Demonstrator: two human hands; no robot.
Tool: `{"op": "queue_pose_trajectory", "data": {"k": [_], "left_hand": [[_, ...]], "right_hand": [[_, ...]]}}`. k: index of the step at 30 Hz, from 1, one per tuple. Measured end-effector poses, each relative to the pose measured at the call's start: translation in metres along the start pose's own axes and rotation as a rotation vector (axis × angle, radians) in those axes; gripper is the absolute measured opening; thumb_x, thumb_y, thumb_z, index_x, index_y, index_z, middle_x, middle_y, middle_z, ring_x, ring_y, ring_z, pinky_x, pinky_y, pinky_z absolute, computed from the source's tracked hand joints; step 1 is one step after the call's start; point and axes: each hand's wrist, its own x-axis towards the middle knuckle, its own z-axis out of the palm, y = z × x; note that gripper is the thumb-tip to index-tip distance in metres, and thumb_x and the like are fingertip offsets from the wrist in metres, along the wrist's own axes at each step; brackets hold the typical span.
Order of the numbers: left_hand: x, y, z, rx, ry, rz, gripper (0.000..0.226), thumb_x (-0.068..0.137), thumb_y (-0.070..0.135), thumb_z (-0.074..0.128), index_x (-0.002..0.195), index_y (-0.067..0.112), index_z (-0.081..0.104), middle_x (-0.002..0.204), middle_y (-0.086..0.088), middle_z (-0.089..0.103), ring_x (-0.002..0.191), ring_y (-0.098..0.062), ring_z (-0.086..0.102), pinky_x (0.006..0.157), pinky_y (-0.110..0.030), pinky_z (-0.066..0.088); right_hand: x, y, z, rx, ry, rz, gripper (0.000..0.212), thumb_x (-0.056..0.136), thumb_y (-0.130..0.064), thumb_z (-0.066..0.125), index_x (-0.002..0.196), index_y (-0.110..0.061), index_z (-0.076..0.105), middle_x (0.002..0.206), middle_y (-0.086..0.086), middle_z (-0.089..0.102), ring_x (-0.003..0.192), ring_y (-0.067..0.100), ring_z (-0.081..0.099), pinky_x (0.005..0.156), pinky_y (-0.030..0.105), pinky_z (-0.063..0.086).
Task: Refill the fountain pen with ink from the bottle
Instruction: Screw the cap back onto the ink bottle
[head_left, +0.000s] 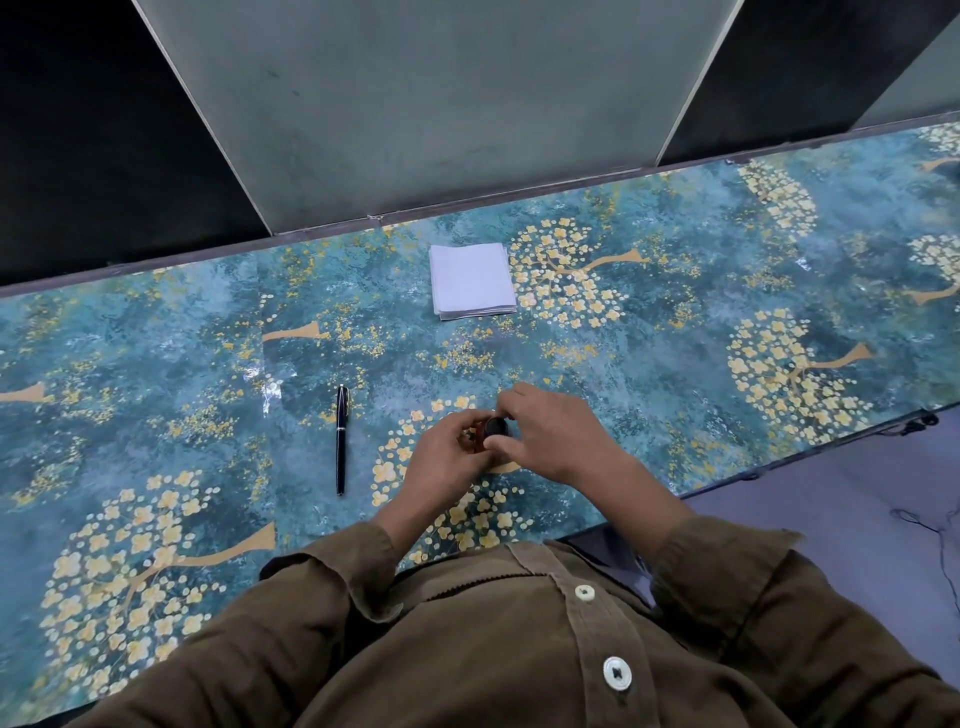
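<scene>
Nearest the lens: my brown button-up shirt (545, 649), sleeves cuffed, forearms reaching out over the near edge of the table (649, 374), which wears a teal covering w/ yellow blossom trees.

Both hands meet on the ink bottle (477, 434), which sits a bit in from the near edge, roughly mid-length of the table. My left hand (441, 457) is curled round the bottle's body from the left side, fingers wrapped on it; only a sliver of reddish label shows between my fingers. My right hand (550, 436) comes in from the right, thumb and fingertips pinching the black round cap (496, 427) on top. Cap sits on the bottle; can't tell whether it's loose or tight.

Left of the hands, apart from them, the black fountain pen (341, 441) lies flat on the table, capped, gold clip end pointing to the far edge, long axis running near-to-far. Not touched by either hand.

Further back, towards the far edge and about in line w/ the bottle, a small stack of folded white tissue paper (471, 280) lies flat.

Beyond the far edge: a grey panel (441, 104) w/ dark areas either side.
</scene>
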Motion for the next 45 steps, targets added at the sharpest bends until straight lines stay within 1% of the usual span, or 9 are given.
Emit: {"op": "queue_pose_trajectory", "data": {"k": [4,10,15,19,26,35,38,41,45], "left_hand": [[0.002,0.000,0.001,0.057,0.007,0.010,0.044,0.075,0.025,0.081,0.116,0.033,0.068,0.105,0.010,0.071,0.081,0.006,0.063,0.073,-0.016,0.052],[0.002,0.001,-0.001,0.047,-0.004,0.013,0.036,0.073,0.029,0.083,0.106,0.035,0.068,0.097,0.010,0.070,0.082,-0.008,0.066,0.074,-0.025,0.054],[0.001,0.003,-0.001,0.032,0.002,-0.007,0.044,0.075,0.020,0.081,0.116,0.032,0.069,0.102,0.012,0.069,0.080,0.009,0.062,0.060,-0.006,0.050],[0.002,0.000,-0.002,0.075,-0.005,0.015,0.041,0.079,0.019,0.075,0.118,0.032,0.068,0.110,0.006,0.070,0.086,-0.005,0.065,0.067,-0.011,0.052],[0.005,-0.004,0.001,0.056,-0.005,0.017,0.042,0.071,0.036,0.082,0.111,0.036,0.068,0.101,0.013,0.069,0.087,-0.007,0.066,0.080,-0.028,0.055],[0.006,-0.007,0.001,-0.037,-0.037,0.006,0.039,0.069,0.031,0.080,0.107,0.038,0.071,0.106,0.009,0.073,0.091,-0.005,0.071,0.077,-0.033,0.062],[0.007,-0.009,0.000,-0.006,-0.032,0.008,0.043,0.069,0.029,0.078,0.110,0.037,0.069,0.106,0.011,0.072,0.092,-0.008,0.070,0.080,-0.038,0.062],[0.008,-0.010,0.000,0.014,-0.017,0.005,0.050,0.063,0.044,0.078,0.112,0.039,0.068,0.104,0.012,0.072,0.089,-0.009,0.070,0.080,-0.038,0.061],[0.008,-0.008,0.001,0.034,-0.012,0.031,0.050,0.063,0.052,0.077,0.110,0.040,0.069,0.103,0.013,0.071,0.090,-0.008,0.069,0.082,-0.037,0.059]], "right_hand": [[-0.001,-0.001,0.005,-0.014,0.010,0.025,0.052,0.088,-0.063,0.056,0.117,-0.020,0.053,0.115,0.000,0.058,0.098,0.029,0.064,0.074,0.038,0.047],[-0.001,-0.003,0.003,0.119,-0.053,-0.038,0.039,0.094,-0.029,0.059,0.132,-0.027,0.055,0.119,-0.001,0.055,0.102,0.027,0.061,0.081,0.038,0.049],[0.001,-0.007,0.004,-0.011,0.019,0.024,0.036,0.094,-0.050,0.055,0.109,-0.017,0.054,0.108,0.002,0.061,0.094,0.029,0.064,0.071,0.036,0.042],[0.001,-0.006,0.006,-0.025,0.064,0.043,0.052,0.088,-0.067,0.052,0.105,-0.018,0.054,0.105,0.001,0.061,0.090,0.027,0.063,0.070,0.038,0.047],[-0.002,-0.005,0.005,0.076,0.021,-0.041,0.038,0.094,-0.037,0.060,0.130,-0.026,0.057,0.115,-0.002,0.055,0.111,0.021,0.052,0.079,0.035,0.043],[0.000,-0.008,0.007,-0.023,0.107,0.086,0.048,0.090,-0.069,0.047,0.086,-0.022,0.047,0.091,-0.002,0.062,0.087,0.023,0.062,0.064,0.032,0.036],[-0.002,-0.006,0.006,0.106,0.086,0.100,0.051,0.088,-0.069,0.050,0.104,-0.022,0.059,0.102,-0.004,0.062,0.093,0.019,0.061,0.074,0.035,0.048],[-0.003,-0.007,0.003,0.179,-0.017,0.036,0.042,0.093,-0.042,0.060,0.131,-0.027,0.054,0.119,-0.004,0.056,0.107,0.021,0.059,0.084,0.037,0.049],[-0.002,-0.008,0.001,0.115,-0.011,0.072,0.034,0.095,-0.038,0.060,0.126,-0.026,0.058,0.114,-0.003,0.060,0.105,0.022,0.060,0.080,0.034,0.046]]}}
